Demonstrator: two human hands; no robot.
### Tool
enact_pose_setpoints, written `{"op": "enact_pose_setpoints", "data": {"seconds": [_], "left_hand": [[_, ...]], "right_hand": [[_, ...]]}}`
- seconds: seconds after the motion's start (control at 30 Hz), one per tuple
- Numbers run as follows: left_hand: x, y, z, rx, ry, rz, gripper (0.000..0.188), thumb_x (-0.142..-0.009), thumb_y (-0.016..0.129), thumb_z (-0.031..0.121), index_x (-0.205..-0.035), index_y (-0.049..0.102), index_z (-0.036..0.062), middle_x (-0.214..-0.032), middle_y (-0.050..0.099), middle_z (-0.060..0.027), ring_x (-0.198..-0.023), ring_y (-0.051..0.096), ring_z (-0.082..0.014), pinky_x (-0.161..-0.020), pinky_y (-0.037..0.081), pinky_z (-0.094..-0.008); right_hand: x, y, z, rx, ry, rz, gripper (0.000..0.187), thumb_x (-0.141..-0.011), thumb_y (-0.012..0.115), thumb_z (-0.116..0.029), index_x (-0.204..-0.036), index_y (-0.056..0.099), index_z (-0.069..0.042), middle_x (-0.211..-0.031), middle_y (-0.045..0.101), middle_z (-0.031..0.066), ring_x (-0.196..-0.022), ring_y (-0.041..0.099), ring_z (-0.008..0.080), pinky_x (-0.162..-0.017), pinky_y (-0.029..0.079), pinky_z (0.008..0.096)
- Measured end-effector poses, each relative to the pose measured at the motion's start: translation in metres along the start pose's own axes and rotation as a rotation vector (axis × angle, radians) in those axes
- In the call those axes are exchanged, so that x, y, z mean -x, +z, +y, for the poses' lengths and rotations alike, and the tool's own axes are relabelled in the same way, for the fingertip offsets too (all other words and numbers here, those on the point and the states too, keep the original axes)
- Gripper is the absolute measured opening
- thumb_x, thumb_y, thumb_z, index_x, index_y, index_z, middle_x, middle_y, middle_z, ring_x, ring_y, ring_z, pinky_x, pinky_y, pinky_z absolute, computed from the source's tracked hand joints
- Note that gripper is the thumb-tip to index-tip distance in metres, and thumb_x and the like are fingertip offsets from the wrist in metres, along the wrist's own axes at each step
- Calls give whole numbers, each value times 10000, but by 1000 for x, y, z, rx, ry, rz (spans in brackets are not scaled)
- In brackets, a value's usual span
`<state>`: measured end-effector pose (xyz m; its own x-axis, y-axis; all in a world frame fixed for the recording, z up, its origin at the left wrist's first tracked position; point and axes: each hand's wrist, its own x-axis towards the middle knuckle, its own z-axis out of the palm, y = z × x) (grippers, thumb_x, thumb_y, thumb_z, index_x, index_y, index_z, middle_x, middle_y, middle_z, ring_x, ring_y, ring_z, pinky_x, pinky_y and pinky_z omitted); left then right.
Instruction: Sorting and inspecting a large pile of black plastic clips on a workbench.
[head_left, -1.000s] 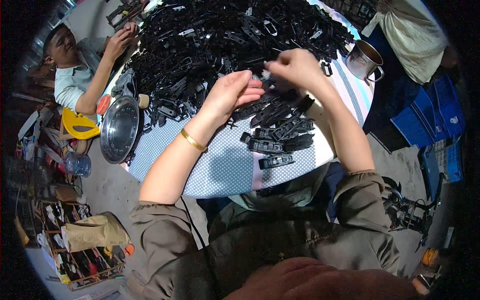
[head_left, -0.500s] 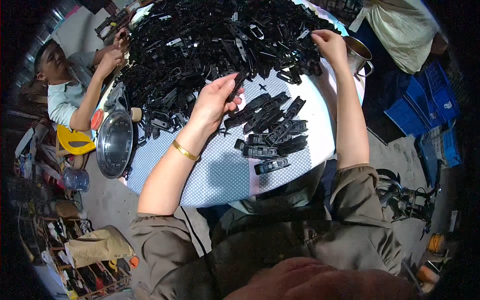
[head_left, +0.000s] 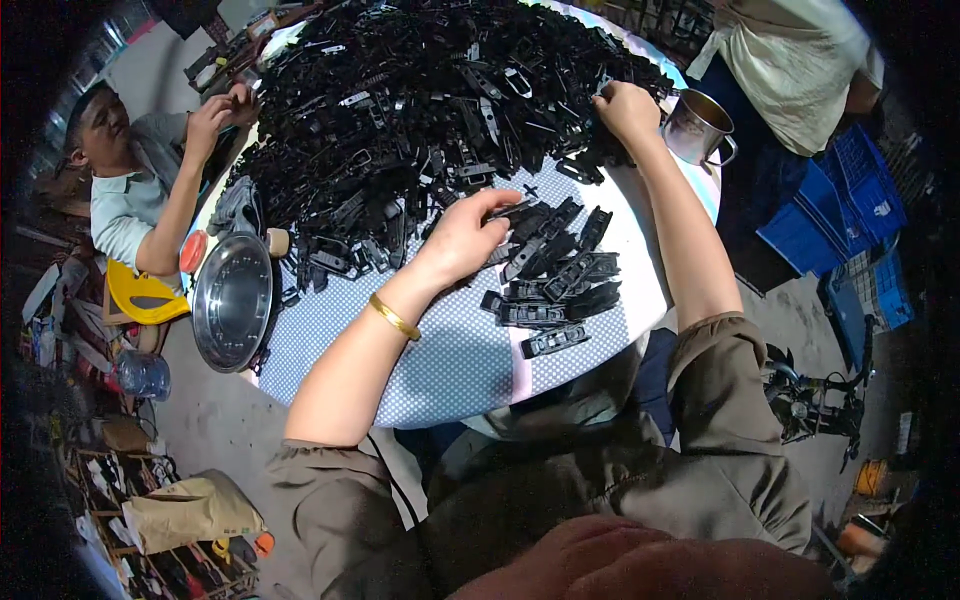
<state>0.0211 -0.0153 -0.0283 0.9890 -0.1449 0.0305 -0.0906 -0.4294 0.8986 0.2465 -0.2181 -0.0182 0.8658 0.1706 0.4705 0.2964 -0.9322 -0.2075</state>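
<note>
A big heap of small, long black clip-like parts, some with grey pieces on them, covers the far part of the table. Nearer me lies a smaller group of similar black parts, set roughly in rows. Over the left edge of this group is my left hand, its index finger stretched forward and the thumb apart; I see nothing held in it. My right hand reaches to the heap's right edge. Its fingers are bent together at the parts there, and what they pinch, if anything, is hidden.
A metal mug stands right of the heap. At the table's left edge are a shiny steel bowl, a red round lid and grey cloth. Across on the left sits another person, hands near the heap. Blue crates stand at right.
My left hand has come down over the smaller group, and the black part it held is no longer seen between its fingers. My right hand has moved slightly left into the heap's edge.
</note>
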Motion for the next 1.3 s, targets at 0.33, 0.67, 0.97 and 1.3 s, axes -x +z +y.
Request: {"op": "enact_pose_setpoints", "data": {"seconds": [0.33, 0.67, 0.97, 1.3], "left_hand": [[-3, 2, -5, 13, 6, 11, 292, -826, 503, 69, -1111, 525, 8, -852, 597, -35, -675, 516, -81, -659, 445, -225], [-13, 5, -18, 23, 87, 67, 266, -817, 520, 118, -1062, 556, 17, -872, 621, -73, -659, 565, -113, -648, 464, -254], [-11, 2, -20, -11, 114, 82, 267, -809, 514, 114, -1056, 568, 29, -983, 620, -121, -878, 617, -192, -786, 463, -300], [-13, 0, -17, 119, 81, 2, 268, -835, 501, 66, -1095, 536, 9, -958, 608, -66, -828, 598, -110, -686, 479, -225]], "right_hand": [[-73, 5, -45, -366, -310, 221, 227, -739, 562, -171, -932, 643, -83, -874, 633, 137, -826, 593, 308, -747, 471, 389], [-150, 23, -89, -57, -511, 305, 401, -757, 493, -214, -1148, 520, -128, -1163, 522, 110, -1105, 449, 312, -914, 394, 409], [-166, 34, -127, 227, -226, -71, 479, -808, 400, -200, -1280, 383, -274, -1306, 418, 77, -1169, 432, 273, -904, 325, 578], [-152, 18, -117, 225, -426, -45, 300, -743, 556, -162, -1035, 595, -215, -1036, 600, 51, -1007, 539, 254, -879, 324, 554]]}}
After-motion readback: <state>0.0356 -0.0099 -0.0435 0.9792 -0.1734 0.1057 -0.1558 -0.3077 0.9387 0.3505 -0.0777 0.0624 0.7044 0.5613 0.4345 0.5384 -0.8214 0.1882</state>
